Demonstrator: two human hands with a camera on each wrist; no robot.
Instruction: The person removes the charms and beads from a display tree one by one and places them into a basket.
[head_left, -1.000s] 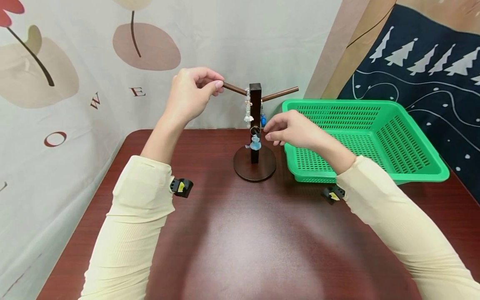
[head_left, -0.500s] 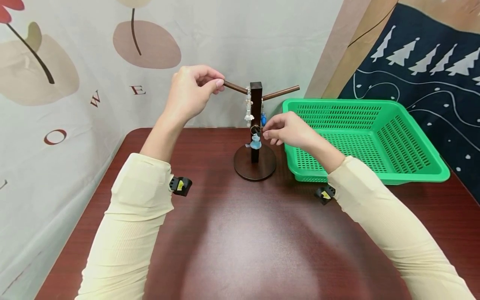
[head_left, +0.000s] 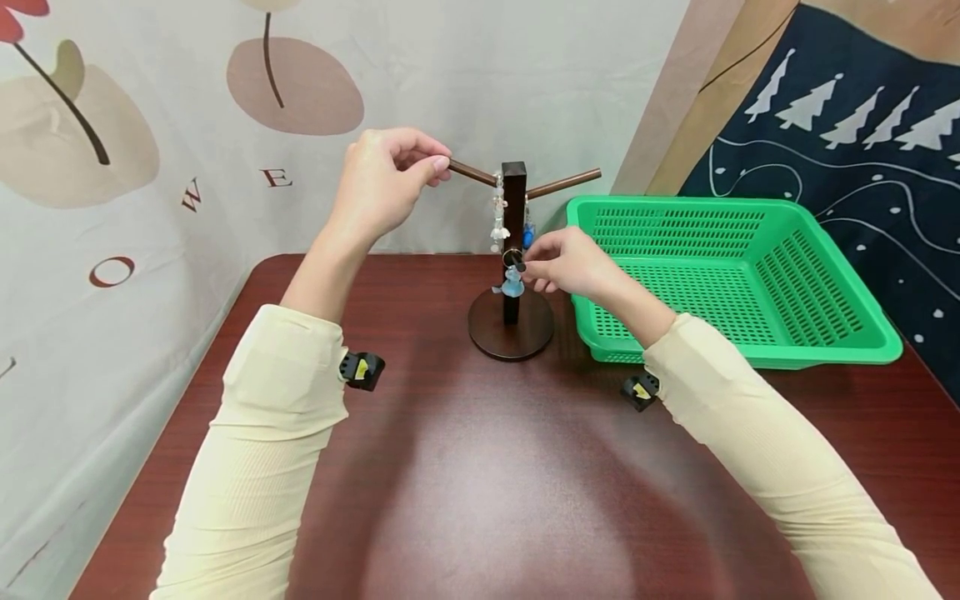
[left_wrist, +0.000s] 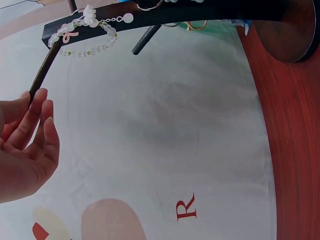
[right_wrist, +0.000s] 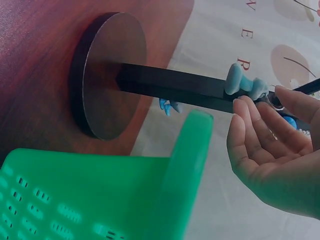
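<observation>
A dark wooden jewelry stand (head_left: 513,204) rises from a round base. My left hand (head_left: 386,179) pinches the outer end of its left peg (head_left: 472,172). A clear and white beaded bracelet (left_wrist: 110,37) hangs on that peg, close to the post. On the front peg hangs a keychain with a light blue figurine (head_left: 513,285) and a metal ring (right_wrist: 274,104). The relaxed, bent fingers of my right hand (head_left: 566,262) are right at this front peg and ring, thumb and forefinger tips apart. A darker blue pendant (head_left: 529,236) hangs behind the right hand's fingers.
A green perforated plastic basket (head_left: 738,354) stands on the right of the dark red table (head_left: 465,467), close beside the stand. Its rim lies below my right hand. The right peg (head_left: 566,182) slants upward over the basket's left corner. A printed cloth (head_left: 420,75) hangs behind.
My right hand has moved left, from beside the stand to the front peg and keychain ring. My left hand keeps its pinch on the left peg.
</observation>
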